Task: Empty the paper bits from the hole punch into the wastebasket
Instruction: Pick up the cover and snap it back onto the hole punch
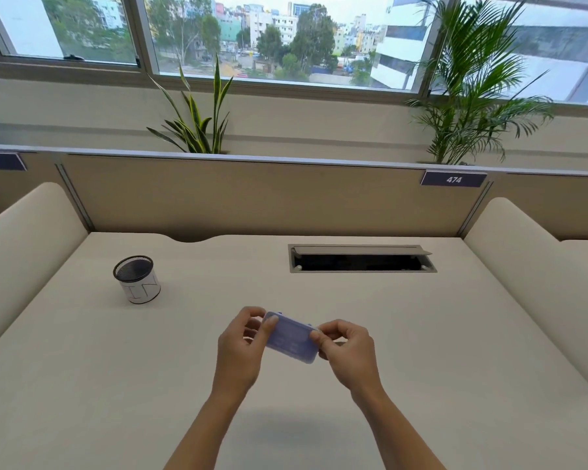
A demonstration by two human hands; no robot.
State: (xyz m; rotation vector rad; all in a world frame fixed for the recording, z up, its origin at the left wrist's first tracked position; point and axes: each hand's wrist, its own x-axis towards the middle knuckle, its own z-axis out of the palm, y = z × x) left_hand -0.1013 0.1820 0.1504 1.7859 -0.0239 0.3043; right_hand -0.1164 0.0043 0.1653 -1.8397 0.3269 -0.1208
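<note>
A small lilac hole punch (292, 338) is held above the middle of the desk, its flat underside turned towards me. My left hand (241, 347) pinches its left end with thumb and fingers. My right hand (345, 349) grips its right end the same way. The wastebasket (137, 279), a small black mesh cup with white paper wrapped around it, stands upright on the desk to the far left, well apart from both hands. No loose paper bits are visible.
The cream desk (116, 385) has padded side dividers and a beige back partition (252, 195) with a label reading 474. An open cable tray slot (360, 261) lies at the back right. Two potted plants stand behind the partition.
</note>
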